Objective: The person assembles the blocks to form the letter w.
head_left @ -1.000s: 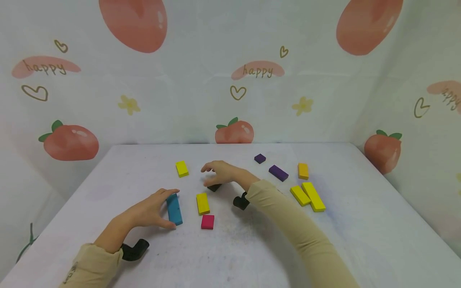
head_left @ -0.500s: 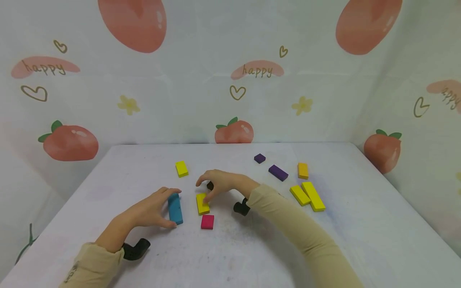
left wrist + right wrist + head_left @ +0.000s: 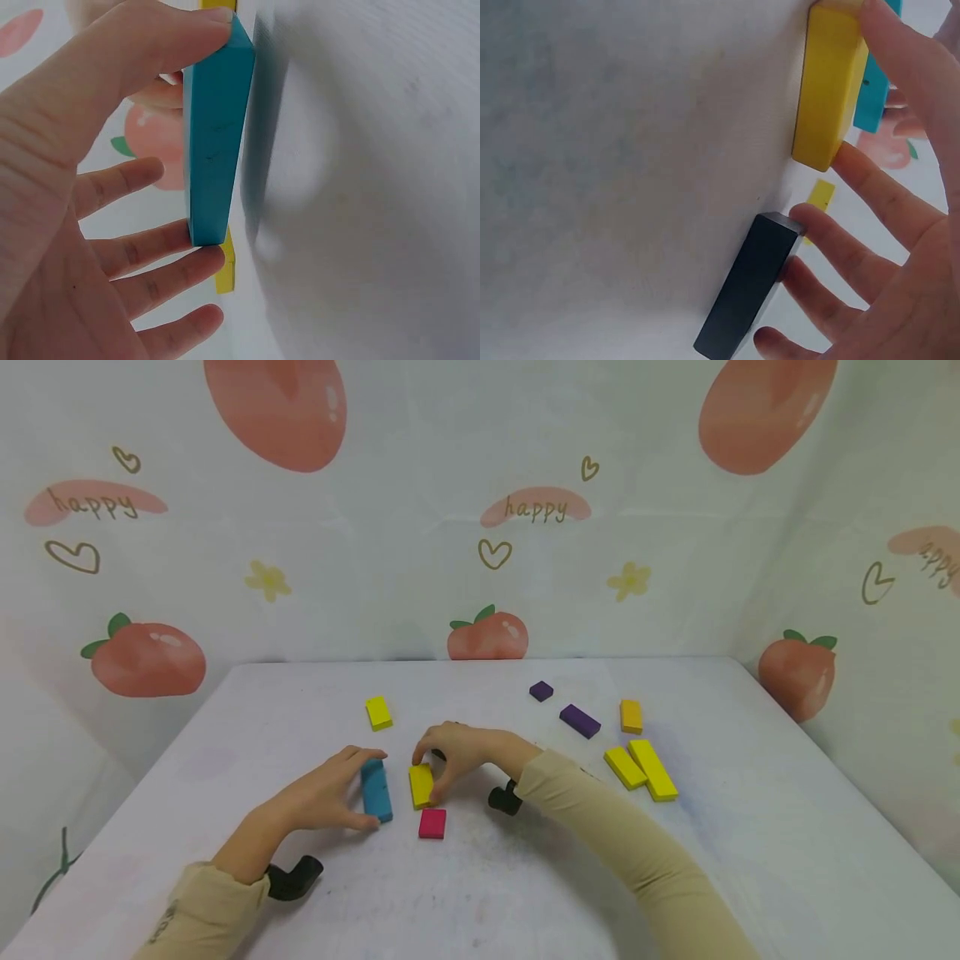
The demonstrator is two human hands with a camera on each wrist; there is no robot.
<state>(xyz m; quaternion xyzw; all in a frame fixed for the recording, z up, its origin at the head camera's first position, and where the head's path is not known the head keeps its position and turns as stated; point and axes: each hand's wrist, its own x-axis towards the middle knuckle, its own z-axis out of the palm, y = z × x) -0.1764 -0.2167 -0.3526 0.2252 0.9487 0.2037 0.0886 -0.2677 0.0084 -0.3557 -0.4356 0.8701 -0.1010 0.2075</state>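
My left hand point(image 3: 318, 795) holds a long blue block point(image 3: 377, 791) by its two ends, thumb at the near end and fingers at the far end. In the left wrist view a shadow lies beside the blue block point(image 3: 217, 142). To its right, my right hand point(image 3: 463, 752) pinches a shorter yellow block point(image 3: 422, 786) endwise between thumb and index finger. The right wrist view has a black block point(image 3: 746, 289) by the other fingers of that hand, mostly hidden under it from the head. Just in front of the yellow block lies a red square block point(image 3: 432, 823).
Behind the hands lies another yellow block point(image 3: 378, 713). Farther right are a small purple block point(image 3: 542, 691), a longer purple block point(image 3: 580, 721), an orange block point(image 3: 631, 716) and two yellow blocks side by side, one short point(image 3: 626, 767), one long point(image 3: 653, 770). A printed cloth point(image 3: 405, 527) backs the table.
My left hand has shifted right with the blue block, closer to the yellow one. The right hand has come from over the black block toward the viewer and taken the yellow block's ends.
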